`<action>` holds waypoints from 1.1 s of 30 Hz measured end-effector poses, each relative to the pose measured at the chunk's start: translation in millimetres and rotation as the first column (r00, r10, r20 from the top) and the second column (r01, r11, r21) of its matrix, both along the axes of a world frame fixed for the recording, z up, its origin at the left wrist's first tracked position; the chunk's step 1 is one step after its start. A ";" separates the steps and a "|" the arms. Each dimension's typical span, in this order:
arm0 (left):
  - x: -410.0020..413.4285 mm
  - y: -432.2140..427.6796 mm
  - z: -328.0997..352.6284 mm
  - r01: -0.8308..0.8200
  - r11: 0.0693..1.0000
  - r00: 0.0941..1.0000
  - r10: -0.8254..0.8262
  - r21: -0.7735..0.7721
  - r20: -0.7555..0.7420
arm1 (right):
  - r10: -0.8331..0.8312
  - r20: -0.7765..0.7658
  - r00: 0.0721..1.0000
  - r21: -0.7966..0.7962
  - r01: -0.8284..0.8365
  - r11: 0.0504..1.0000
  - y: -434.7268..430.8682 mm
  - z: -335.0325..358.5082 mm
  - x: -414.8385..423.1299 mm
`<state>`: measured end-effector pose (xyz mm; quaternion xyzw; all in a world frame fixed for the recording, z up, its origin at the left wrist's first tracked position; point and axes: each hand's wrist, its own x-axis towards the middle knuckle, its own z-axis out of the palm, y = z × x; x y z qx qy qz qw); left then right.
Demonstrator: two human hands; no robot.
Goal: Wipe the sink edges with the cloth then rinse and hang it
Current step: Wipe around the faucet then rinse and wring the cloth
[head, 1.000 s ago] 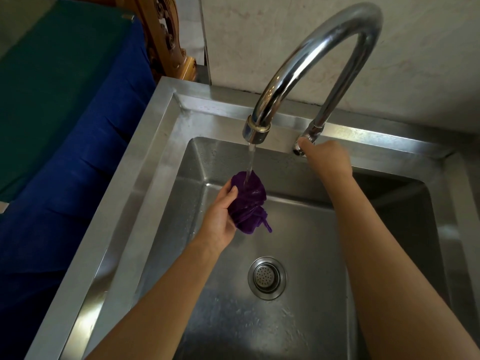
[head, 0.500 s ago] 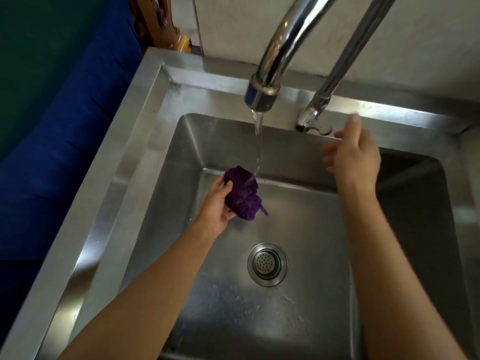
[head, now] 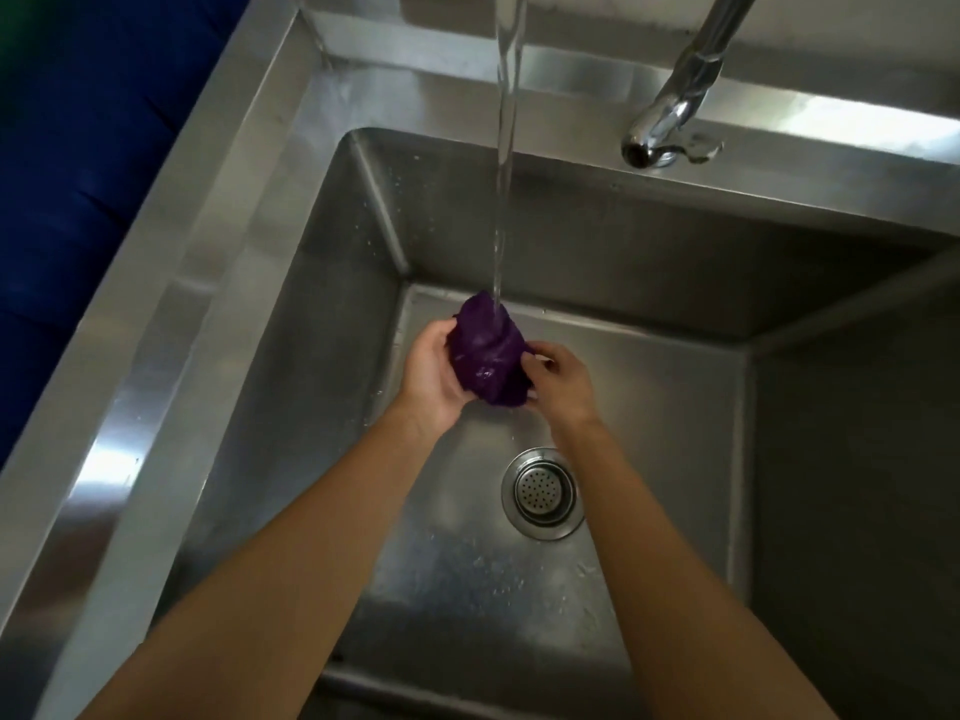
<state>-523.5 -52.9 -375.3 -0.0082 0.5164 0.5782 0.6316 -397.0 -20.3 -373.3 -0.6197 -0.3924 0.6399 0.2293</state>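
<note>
A bunched purple cloth (head: pixel 485 353) is held low inside the steel sink (head: pixel 218 262), right under a running stream of water (head: pixel 505 148). My left hand (head: pixel 431 376) cups the cloth from the left with its fingers curled round it. My right hand (head: pixel 558 379) grips the cloth's right side with its fingertips. The water strikes the top of the cloth. The spout's mouth is out of view above the frame.
The faucet's base and handle (head: pixel 670 132) stand on the sink's back ledge at the upper right. A round drain strainer (head: pixel 543 492) lies in the basin floor below my hands. Blue fabric (head: pixel 88 148) borders the sink's left rim.
My right hand has left the faucet handle and come down onto the cloth. The cloth and left hand sit lower in the basin, and the view has tilted down.
</note>
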 end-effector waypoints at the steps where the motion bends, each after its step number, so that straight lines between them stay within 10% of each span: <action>1: -2.6 0.7 -1.2 0.018 1.000 0.996 -0.019 -0.016 -0.082 | 0.027 0.030 0.999 0.031 -0.028 0.999 0.9 -0.9 1.7; 10: 4.3 11.2 -18.8 0.096 0.979 0.995 -0.088 -0.180 0.048 | 0.099 -0.251 0.963 0.171 -0.057 0.984 -0.3 16.8 -0.1; 16: 14.6 20.9 -20.0 0.048 0.990 0.997 -0.055 -0.134 -0.054 | 0.269 0.210 0.940 0.361 -0.330 0.872 -0.4 10.3 -6.2; 22: 7.0 20.8 -47.6 -0.003 0.968 0.969 -0.060 -0.251 -0.241 | 0.297 0.721 0.626 0.350 -0.699 0.623 -2.8 29.3 -39.8; 33: 15.2 28.9 -17.4 -0.009 0.981 0.861 -0.092 -0.196 -0.501 | 0.307 0.624 0.718 0.171 -0.510 0.843 58.5 -4.6 -21.5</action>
